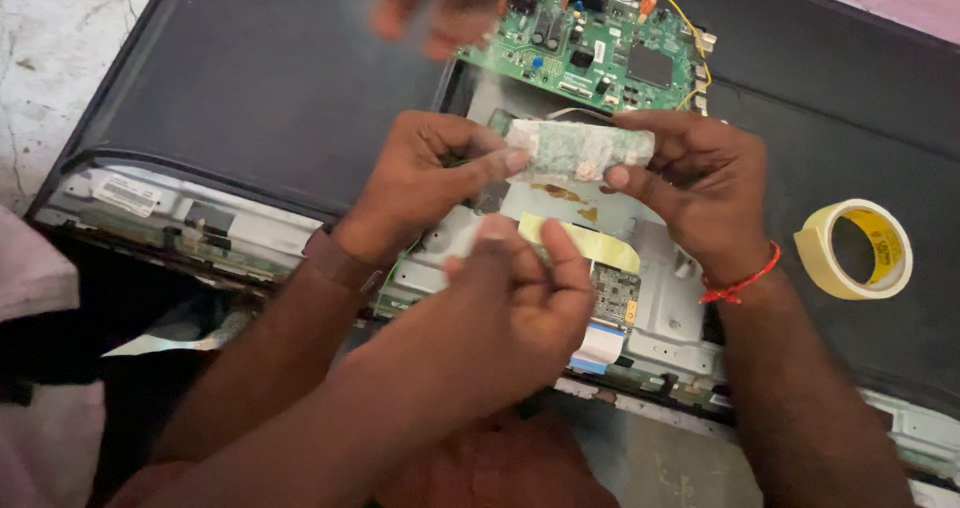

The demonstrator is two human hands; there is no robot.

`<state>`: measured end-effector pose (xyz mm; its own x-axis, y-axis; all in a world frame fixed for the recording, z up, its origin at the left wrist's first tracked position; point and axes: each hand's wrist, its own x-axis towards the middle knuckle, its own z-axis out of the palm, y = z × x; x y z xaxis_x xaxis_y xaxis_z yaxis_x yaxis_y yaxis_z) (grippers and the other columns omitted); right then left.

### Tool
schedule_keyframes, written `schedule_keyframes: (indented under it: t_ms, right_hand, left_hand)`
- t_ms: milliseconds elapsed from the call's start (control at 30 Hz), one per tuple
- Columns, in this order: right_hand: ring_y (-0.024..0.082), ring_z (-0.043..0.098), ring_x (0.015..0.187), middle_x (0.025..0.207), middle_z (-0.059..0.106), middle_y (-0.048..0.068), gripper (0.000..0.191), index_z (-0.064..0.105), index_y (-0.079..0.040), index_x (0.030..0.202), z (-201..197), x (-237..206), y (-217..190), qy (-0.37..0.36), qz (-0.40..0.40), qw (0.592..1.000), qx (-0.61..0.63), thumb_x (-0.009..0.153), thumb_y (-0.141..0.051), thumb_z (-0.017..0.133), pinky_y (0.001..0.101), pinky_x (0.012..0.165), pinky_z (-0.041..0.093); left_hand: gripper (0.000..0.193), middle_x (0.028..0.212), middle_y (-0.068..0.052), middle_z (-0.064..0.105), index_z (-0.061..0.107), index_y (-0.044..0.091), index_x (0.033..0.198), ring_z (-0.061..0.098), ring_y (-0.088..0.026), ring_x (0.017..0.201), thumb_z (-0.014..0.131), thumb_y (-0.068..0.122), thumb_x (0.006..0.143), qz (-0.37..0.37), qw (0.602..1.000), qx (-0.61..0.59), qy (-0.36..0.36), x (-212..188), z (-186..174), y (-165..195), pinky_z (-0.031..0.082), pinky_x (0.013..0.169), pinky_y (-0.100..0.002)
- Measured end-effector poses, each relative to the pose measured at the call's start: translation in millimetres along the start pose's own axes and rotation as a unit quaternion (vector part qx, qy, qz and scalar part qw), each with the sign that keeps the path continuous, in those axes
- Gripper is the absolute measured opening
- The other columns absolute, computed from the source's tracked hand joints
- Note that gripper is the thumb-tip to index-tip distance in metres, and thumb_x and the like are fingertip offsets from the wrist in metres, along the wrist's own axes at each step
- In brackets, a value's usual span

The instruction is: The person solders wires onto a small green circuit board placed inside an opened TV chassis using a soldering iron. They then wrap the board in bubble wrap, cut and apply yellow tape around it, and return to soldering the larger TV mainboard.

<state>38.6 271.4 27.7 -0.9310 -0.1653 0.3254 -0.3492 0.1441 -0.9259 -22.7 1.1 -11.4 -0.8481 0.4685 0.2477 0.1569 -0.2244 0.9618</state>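
Opened flat-screen set (260,78) on the floor, two hands gripping a taped strip over it.

Dark back panel; metal chassis (660,308) exposed at the near edge; green circuit board (600,53) tilted up at the far side; tape roll (853,248) lying on the panel to the right. Taped strip (580,150) sits above the chassis, left hand (430,178) pinching its left end, right hand (700,183) clasping its right end. A third hand (520,308) lies in front, fingers curled; another, blurred, hovers at the top.
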Motion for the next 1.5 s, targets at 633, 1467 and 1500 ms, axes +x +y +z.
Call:
schedule_keyframes:
  t_ms: [633,1467,1500]
  right_hand:
    - [0.015,0.072,0.103,0.113,0.075,0.016,0.039,0.066,0.008,0.128,-1,1,2,0.005,0.004,1.0,-0.01,0.091,0.011,0.077,0.0276,0.089,0.06]
    - [0.017,0.073,0.102,0.112,0.074,0.016,0.039,0.063,0.008,0.134,-2,0,-6,-0.006,-0.008,0.999,0.031,0.096,0.009,0.073,0.0336,0.09,0.065]
    - [0.017,0.073,0.103,0.113,0.074,0.016,0.039,0.062,0.008,0.134,-3,0,-7,-0.008,-0.009,1.0,0.028,0.096,0.008,0.073,0.0337,0.09,0.065]
  left_hand:
    - [0.021,0.075,-0.007,0.072,0.076,-0.007,0.097,0.065,-0.006,0.062,0.076,0.013,0.094,-0.073,0.993,-0.089,-0.02,-4,1,14,0.05,0.052,-0.02]
    - [0.019,0.077,0.002,0.067,0.078,-0.004,0.1,0.054,-0.002,0.07,0.076,0.014,0.097,0.001,0.999,-0.039,-0.024,-5,4,23,0.042,0.059,-0.021]
    - [0.018,0.078,0.002,0.068,0.078,-0.004,0.1,0.055,-0.002,0.071,0.076,0.014,0.098,0.006,0.999,-0.033,-0.021,-5,4,24,0.043,0.059,-0.021]
